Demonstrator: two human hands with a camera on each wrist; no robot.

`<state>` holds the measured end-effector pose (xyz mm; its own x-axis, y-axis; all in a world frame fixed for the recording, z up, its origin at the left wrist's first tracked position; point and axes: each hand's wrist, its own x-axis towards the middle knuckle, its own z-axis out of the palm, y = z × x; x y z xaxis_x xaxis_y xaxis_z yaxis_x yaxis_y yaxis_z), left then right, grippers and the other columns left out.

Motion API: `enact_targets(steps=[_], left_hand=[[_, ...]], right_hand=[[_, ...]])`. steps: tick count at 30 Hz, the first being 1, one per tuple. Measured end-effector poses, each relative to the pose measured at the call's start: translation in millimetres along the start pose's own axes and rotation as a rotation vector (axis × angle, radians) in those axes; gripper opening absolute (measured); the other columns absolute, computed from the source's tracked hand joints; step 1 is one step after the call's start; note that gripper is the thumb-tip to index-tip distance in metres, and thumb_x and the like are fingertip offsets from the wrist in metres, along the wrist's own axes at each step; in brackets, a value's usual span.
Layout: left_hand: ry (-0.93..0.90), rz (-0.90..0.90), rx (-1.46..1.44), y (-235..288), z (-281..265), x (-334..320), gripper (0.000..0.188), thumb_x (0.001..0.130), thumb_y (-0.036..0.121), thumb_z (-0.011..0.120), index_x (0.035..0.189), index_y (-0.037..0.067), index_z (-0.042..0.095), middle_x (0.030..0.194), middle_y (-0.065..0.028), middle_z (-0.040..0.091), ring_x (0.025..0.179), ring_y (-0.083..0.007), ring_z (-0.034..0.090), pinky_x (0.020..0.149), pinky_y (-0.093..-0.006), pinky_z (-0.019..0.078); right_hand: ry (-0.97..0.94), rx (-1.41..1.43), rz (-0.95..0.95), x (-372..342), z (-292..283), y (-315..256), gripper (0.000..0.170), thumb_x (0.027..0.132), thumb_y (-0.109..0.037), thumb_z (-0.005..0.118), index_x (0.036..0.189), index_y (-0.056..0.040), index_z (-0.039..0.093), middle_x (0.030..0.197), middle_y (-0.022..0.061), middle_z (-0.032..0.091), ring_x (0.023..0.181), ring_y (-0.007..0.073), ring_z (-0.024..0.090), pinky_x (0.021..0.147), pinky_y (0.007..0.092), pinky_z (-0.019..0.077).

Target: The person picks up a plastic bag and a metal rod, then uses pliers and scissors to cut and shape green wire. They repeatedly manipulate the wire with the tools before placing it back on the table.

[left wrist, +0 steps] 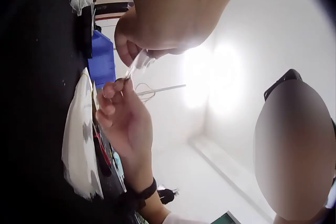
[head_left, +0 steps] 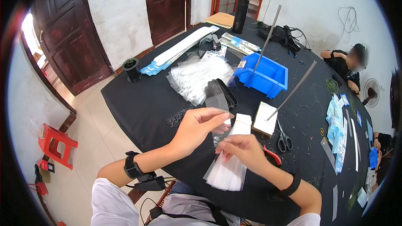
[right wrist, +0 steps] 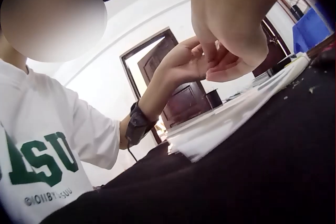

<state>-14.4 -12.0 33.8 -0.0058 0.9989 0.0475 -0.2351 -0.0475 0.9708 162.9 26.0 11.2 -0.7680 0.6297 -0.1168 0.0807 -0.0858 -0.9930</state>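
My left hand [head_left: 197, 127] pinches a small clear plastic bag [left wrist: 139, 64] between thumb and fingers. My right hand [head_left: 247, 150] has its thumb and forefinger tips together at the other end of this bag, just below and right of the left hand. Beneath the right hand, a fanned stack of clear and white plastic bags [head_left: 226, 176] lies on the black-covered table [head_left: 188, 175]. The stack's narrow end [head_left: 242, 121] points away from me. In the right wrist view, the right hand hides most of the bag.
Beyond the hands are a pile of clear packets [head_left: 197, 75], small dark rings [head_left: 178, 118] and a blue bin [head_left: 261, 73]. To the right stand a white block with a rod [head_left: 264, 119], scissors [head_left: 284, 140] and red-handled pliers [head_left: 272, 155]. Another person [head_left: 349, 65] sits across the table.
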Motion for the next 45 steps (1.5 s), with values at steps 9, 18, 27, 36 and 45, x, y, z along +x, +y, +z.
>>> enact_targets(steps=[9,18,27,36,45], left_hand=[[-0.061,0.031,0.593,44.7,-81.2,105.5,0.015,0.082,0.013,0.065,0.088,-0.001,0.065,0.078,-0.0058,0.066,0.071,-0.0084,0.060,0.065,-0.0209,0.0456],[0.259,0.504,1.307,-15.8,-113.5,156.9,0.043,0.064,0.023,0.077,0.101,0.007,0.063,0.098,-0.0084,0.061,0.081,-0.0232,0.054,0.074,-0.0313,0.0434],[0.279,0.449,1.240,-6.1,-127.2,142.0,0.033,0.068,0.019,0.072,0.097,0.006,0.065,0.086,-0.0058,0.063,0.082,-0.0212,0.053,0.075,-0.0317,0.0431],[0.187,0.260,1.246,-15.9,-143.4,138.8,0.028,0.067,0.021,0.073,0.089,0.004,0.065,0.070,-0.0046,0.055,0.060,-0.0137,0.050,0.056,-0.0261,0.0403],[0.285,0.560,1.173,17.8,-122.9,127.4,0.014,0.077,0.017,0.064,0.085,0.005,0.065,0.077,-0.0009,0.057,0.067,-0.0100,0.047,0.062,-0.0249,0.0390]], right_hand=[[-0.024,-0.332,0.062,-24.5,-41.2,-39.6,0.021,0.089,-0.015,0.057,0.101,0.0013,0.062,0.082,0.0083,0.066,0.065,0.0093,0.063,0.056,0.0214,0.0498],[0.113,-0.337,0.054,-57.9,-102.6,-15.3,0.014,0.086,-0.004,0.054,0.090,0.0035,0.065,0.076,0.0079,0.066,0.061,0.0089,0.061,0.053,0.0200,0.0465],[0.254,-0.537,-0.197,-55.1,-102.7,1.2,0.006,0.080,-0.003,0.061,0.084,-0.0007,0.065,0.068,0.0080,0.063,0.048,0.0132,0.056,0.044,0.0233,0.0418],[0.442,-0.533,-0.184,-60.4,-112.5,12.7,0.010,0.086,-0.006,0.057,0.085,0.0001,0.065,0.058,0.0033,0.060,0.049,0.0034,0.052,0.043,0.0199,0.0372],[0.751,-0.388,0.019,-62.7,-182.8,17.0,0.017,0.084,-0.012,0.055,0.084,0.0013,0.064,0.064,0.0050,0.062,0.045,0.0071,0.050,0.039,0.0213,0.0367]])
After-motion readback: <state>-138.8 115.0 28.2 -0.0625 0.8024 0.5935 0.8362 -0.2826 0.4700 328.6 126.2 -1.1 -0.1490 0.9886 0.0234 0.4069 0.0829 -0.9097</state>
